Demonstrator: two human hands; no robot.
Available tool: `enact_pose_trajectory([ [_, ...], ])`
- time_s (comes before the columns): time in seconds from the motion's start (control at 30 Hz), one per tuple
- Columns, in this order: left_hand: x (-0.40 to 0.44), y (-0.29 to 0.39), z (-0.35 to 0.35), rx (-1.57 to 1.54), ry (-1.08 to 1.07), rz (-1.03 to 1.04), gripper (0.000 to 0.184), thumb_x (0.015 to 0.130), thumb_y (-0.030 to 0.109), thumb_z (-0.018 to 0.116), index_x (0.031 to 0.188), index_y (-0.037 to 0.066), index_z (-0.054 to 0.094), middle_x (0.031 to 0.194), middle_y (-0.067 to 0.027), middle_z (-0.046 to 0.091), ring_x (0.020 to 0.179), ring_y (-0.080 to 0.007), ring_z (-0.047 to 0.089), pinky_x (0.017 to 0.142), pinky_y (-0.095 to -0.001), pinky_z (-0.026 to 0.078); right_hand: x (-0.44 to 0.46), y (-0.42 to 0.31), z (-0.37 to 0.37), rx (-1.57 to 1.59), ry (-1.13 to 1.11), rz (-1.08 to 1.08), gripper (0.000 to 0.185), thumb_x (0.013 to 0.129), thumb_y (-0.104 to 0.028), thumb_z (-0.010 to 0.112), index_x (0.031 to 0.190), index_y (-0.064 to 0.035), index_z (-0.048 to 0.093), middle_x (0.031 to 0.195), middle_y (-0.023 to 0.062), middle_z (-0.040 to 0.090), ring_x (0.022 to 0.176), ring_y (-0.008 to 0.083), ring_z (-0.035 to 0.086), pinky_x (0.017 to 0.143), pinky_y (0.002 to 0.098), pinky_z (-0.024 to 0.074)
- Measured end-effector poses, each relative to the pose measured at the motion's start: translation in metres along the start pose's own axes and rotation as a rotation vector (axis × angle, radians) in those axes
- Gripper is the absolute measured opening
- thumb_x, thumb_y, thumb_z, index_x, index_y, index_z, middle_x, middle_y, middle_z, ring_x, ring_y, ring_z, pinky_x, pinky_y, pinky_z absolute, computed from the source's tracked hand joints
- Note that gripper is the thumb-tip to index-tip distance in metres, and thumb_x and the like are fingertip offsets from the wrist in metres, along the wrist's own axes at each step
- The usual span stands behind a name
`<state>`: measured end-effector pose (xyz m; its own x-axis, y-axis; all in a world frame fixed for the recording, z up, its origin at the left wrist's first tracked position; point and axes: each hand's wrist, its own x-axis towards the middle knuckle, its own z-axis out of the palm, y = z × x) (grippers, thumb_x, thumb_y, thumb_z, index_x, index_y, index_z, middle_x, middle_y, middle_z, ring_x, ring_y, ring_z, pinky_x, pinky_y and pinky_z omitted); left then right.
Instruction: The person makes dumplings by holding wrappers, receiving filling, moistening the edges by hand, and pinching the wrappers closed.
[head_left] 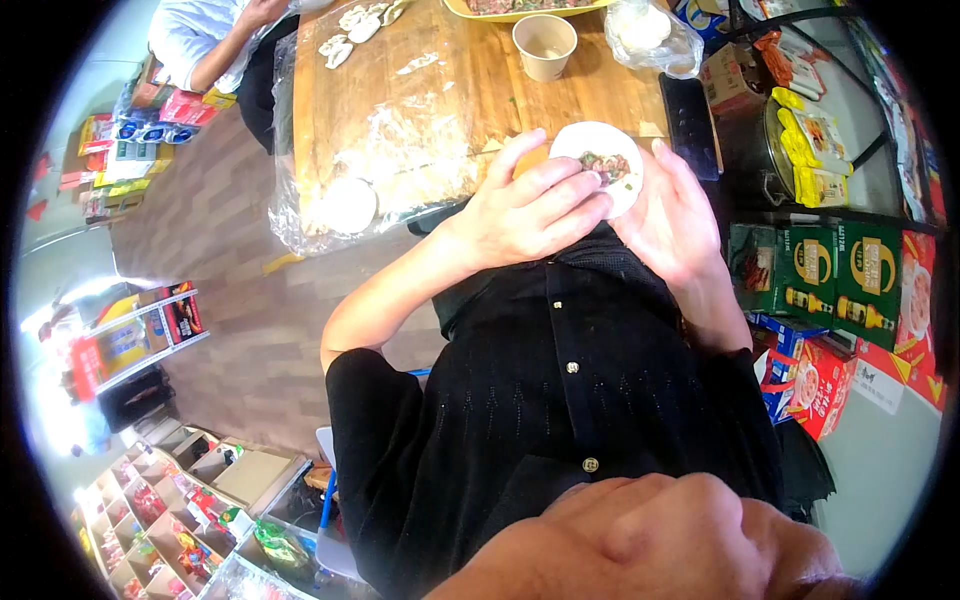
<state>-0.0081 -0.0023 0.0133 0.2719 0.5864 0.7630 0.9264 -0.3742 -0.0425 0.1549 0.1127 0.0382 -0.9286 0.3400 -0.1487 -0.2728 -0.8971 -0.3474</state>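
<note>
Wood-patterned brown floor lies open beyond the left edge of the wooden counter, and a person in a pale blue sleeve is beside its far left corner. Transparent crinkled plastic sheeting overhangs the left edge; a round white disc lies at the near left corner, and pale folded dumplings sit toward the far left corner, with a broad stretch of wood between them. The left hand reaches in over the near edge, fingers bent and slightly spread, fingertips at a round white dough wrapper bearing pinkish, green-flecked filling; its thumb and grip cannot be made out. A yellow dish and a pale paper cup stand farther back. The right hand, loosely cupped, holds the wrapper above the near edge, toward the right corner. A knotted-looking translucent bag fills the far right corner; a black flat rectangle lines the right edge.
</note>
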Motion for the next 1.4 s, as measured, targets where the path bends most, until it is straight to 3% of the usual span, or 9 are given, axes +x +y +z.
enact_pose_trajectory([
  [0.17, 0.003, 0.009, -0.009, -0.08, 0.058, -0.034, 0.019, 0.072, 0.017, 0.073, 0.09, 0.017, 0.069, 0.101, 0.0013, 0.064, 0.093, -0.0185, 0.057, 0.09, -0.0414, 0.042, -0.008, 0.007, 0.007, -0.123, -0.038, -0.03, 0.045, 0.102, -0.028, 0.037, 0.133, 0.0042, 0.041, 0.127, 0.0161, 0.055, 0.117, 0.0223, 0.054, 0.102, 0.0377, 0.042],
  [0.23, 0.008, 0.014, -0.006, -0.326, 0.157, -0.269, 0.02, 0.068, 0.016, 0.078, 0.085, 0.015, 0.069, 0.097, 0.0008, 0.064, 0.089, -0.0201, 0.057, 0.083, -0.0377, 0.043, -0.009, 0.013, 0.003, -0.154, -0.042, -0.039, 0.044, 0.101, -0.025, 0.041, 0.134, 0.0038, 0.04, 0.128, 0.0155, 0.055, 0.118, 0.022, 0.054, 0.103, 0.0377, 0.0411],
  [0.3, 0.011, 0.018, -0.007, -0.333, 0.174, -0.336, 0.022, 0.065, 0.012, 0.08, 0.083, 0.011, 0.068, 0.097, -0.0035, 0.063, 0.09, -0.0218, 0.056, 0.08, -0.036, 0.043, -0.01, 0.016, 0.006, -0.185, -0.048, -0.049, 0.044, 0.099, -0.021, 0.044, 0.136, 0.0033, 0.04, 0.129, 0.0148, 0.054, 0.119, 0.0217, 0.053, 0.104, 0.0376, 0.0402],
  [0.4, 0.009, 0.023, -0.004, -0.412, 0.257, -0.591, 0.015, 0.073, 0.008, 0.075, 0.083, 0.007, 0.064, 0.103, -0.0126, 0.061, 0.095, -0.025, 0.055, 0.083, -0.0358, 0.043, -0.011, 0.024, 0.017, -0.486, -0.043, -0.13, 0.05, 0.094, -0.005, 0.053, 0.14, 0.0041, 0.036, 0.13, 0.0111, 0.053, 0.121, 0.0195, 0.052, 0.105, 0.0354, 0.0386],
  [0.5, 0.009, 0.023, 0.003, -0.439, 0.395, -0.681, 0.015, 0.071, 0.009, 0.075, 0.081, 0.008, 0.064, 0.102, -0.0086, 0.062, 0.097, -0.0272, 0.054, 0.083, -0.038, 0.041, -0.01, 0.027, 0.012, -0.73, -0.023, -0.19, 0.049, 0.093, -0.003, 0.055, 0.138, 0.0033, 0.04, 0.128, 0.0102, 0.054, 0.12, 0.0179, 0.052, 0.105, 0.0347, 0.0386],
  [0.73, 0.001, 0.025, 0.014, -0.728, 0.433, -0.861, 0.014, 0.078, 0.006, 0.07, 0.088, 0.004, 0.061, 0.094, -0.0125, 0.065, 0.089, -0.0266, 0.06, 0.081, -0.0355, 0.045, -0.004, 0.032, -0.001, -0.763, 0.023, -0.243, 0.042, 0.098, -0.012, 0.053, 0.134, 0.0069, 0.044, 0.126, 0.0124, 0.056, 0.114, 0.02, 0.057, 0.1, 0.0349, 0.0467],
  [1.03, 0.0, 0.024, 0.024, -0.692, 0.467, -0.84, 0.015, 0.078, 0.004, 0.07, 0.089, 0.004, 0.061, 0.091, -0.0115, 0.065, 0.086, -0.0252, 0.059, 0.078, -0.034, 0.046, -0.003, 0.033, -0.01, -0.722, 0.03, -0.266, 0.04, 0.1, -0.015, 0.047, 0.132, 0.008, 0.044, 0.125, 0.0177, 0.056, 0.116, 0.0263, 0.057, 0.099, 0.0423, 0.0471],
  [1.27, -0.002, 0.025, 0.03, -0.758, 0.486, -0.852, 0.017, 0.078, 0.004, 0.071, 0.091, 0.004, 0.06, 0.089, -0.0105, 0.062, 0.086, -0.024, 0.058, 0.079, -0.0333, 0.045, -0.002, 0.031, -0.015, -0.682, -0.004, -0.269, 0.038, 0.102, -0.015, 0.044, 0.132, 0.0092, 0.044, 0.124, 0.017, 0.056, 0.114, 0.0245, 0.058, 0.1, 0.0402, 0.0472],
  [1.4, -0.005, 0.032, 0.034, -0.871, 0.475, -0.911, 0.033, 0.083, -0.004, 0.066, 0.111, 0.002, 0.05, 0.1, -0.0088, 0.057, 0.092, -0.0161, 0.056, 0.084, -0.0296, 0.045, 0.0, 0.032, -0.019, -0.663, 0.004, -0.279, 0.039, 0.102, -0.015, 0.044, 0.132, 0.0091, 0.044, 0.123, 0.0174, 0.057, 0.113, 0.0251, 0.059, 0.1, 0.0403, 0.0475],
])
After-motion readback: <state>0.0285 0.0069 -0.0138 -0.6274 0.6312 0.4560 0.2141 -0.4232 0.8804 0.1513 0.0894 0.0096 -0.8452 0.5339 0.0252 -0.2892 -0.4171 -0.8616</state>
